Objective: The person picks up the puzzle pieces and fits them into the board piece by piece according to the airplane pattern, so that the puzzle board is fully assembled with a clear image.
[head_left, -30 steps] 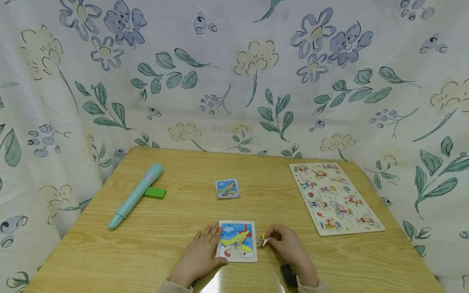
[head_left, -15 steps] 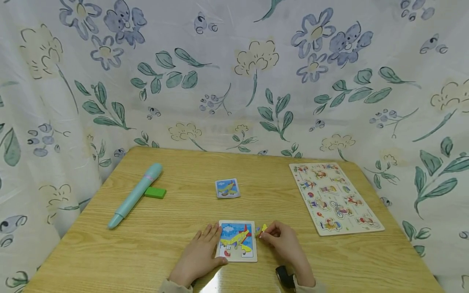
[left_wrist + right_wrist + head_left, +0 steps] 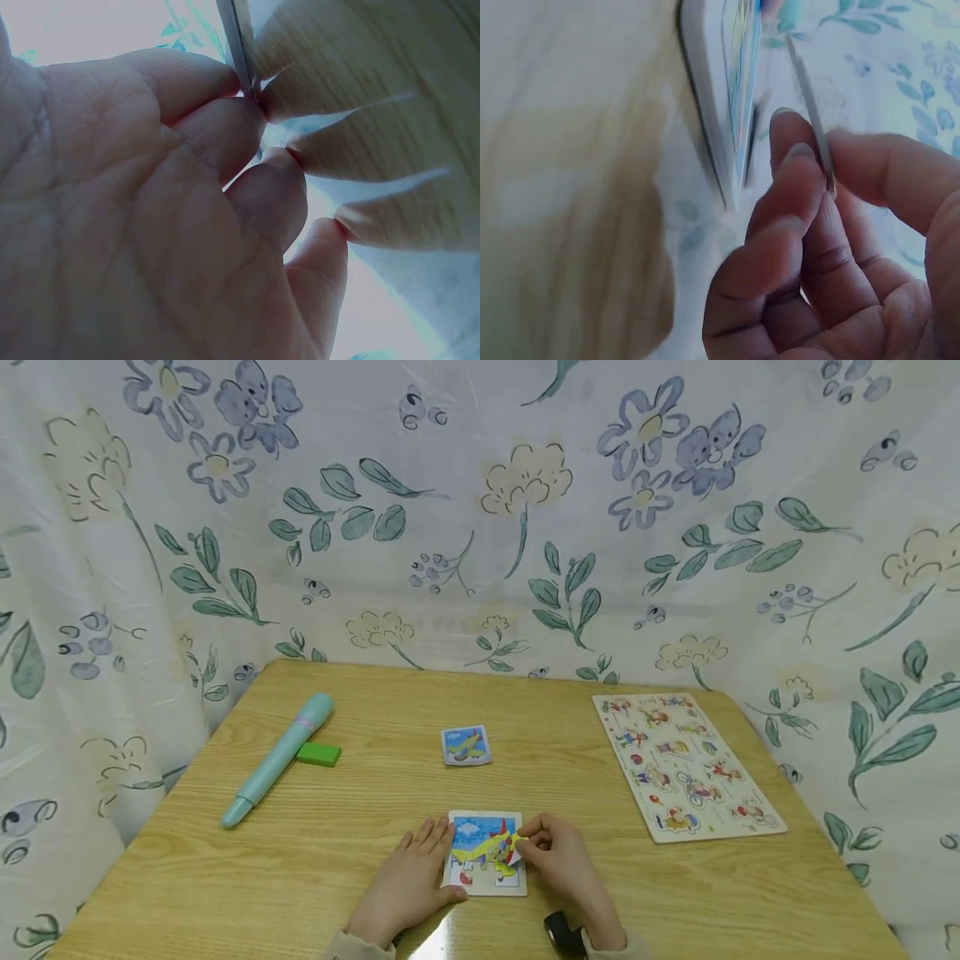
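piece [image 3: 514,843] on edge over tray's [image 3: 486,881] right side | right hand [image 3: 558,864] pinches it | left hand [image 3: 408,885] flat, steadies tray

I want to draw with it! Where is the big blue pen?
In the head view, the light blue pen lies on the left side of the wooden table, slanting toward the far edge, with a small green block touching its right side.

A teal pen [image 3: 276,762] lies touching a green block [image 3: 318,753].
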`<state>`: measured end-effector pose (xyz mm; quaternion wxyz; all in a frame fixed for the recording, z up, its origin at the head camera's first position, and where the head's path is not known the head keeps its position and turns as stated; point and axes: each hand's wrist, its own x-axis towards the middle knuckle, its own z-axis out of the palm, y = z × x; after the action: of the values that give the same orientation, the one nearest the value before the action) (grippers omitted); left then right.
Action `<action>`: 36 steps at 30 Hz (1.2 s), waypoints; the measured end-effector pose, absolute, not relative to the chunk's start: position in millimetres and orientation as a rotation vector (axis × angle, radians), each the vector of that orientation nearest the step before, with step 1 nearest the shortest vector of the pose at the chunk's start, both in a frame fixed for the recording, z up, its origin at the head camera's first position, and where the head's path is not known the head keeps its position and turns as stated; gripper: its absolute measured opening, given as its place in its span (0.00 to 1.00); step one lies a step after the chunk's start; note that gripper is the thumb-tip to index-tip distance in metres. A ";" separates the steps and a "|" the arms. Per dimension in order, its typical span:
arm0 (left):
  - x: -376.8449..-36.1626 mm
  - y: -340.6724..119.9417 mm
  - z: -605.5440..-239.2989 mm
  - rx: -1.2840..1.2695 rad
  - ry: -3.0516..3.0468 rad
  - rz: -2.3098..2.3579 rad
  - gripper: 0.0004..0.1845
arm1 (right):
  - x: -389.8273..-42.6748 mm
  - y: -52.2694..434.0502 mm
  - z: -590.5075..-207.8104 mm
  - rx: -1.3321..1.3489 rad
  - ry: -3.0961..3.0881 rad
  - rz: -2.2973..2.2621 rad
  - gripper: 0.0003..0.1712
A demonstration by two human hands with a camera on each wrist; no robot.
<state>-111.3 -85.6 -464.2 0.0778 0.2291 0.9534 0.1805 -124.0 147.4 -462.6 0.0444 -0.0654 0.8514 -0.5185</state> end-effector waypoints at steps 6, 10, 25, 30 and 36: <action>-111.6 -85.4 -466.0 0.685 2.850 0.542 0.47 | -120.9 133.6 -463.0 -0.308 2.557 -1.543 0.08; -112.3 -84.7 -466.5 0.695 2.857 0.539 0.47 | -120.0 127.2 -463.9 -0.384 2.535 -1.492 0.09; -111.9 -88.3 -465.5 0.697 2.855 0.551 0.47 | -118.7 114.6 -467.3 -0.487 2.787 -1.195 0.09; -112.6 -88.0 -466.6 0.714 2.872 0.546 0.47 | -120.1 116.3 -466.9 -0.466 2.751 -1.220 0.10; -112.3 -84.8 -465.1 0.726 2.920 0.543 0.43 | -121.0 139.2 -464.5 -0.404 2.623 -1.463 0.16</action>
<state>-112.3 -84.8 -465.1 0.0419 0.2373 0.9542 0.1774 -121.0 139.2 -464.5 0.0553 -0.1332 0.8642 -0.4820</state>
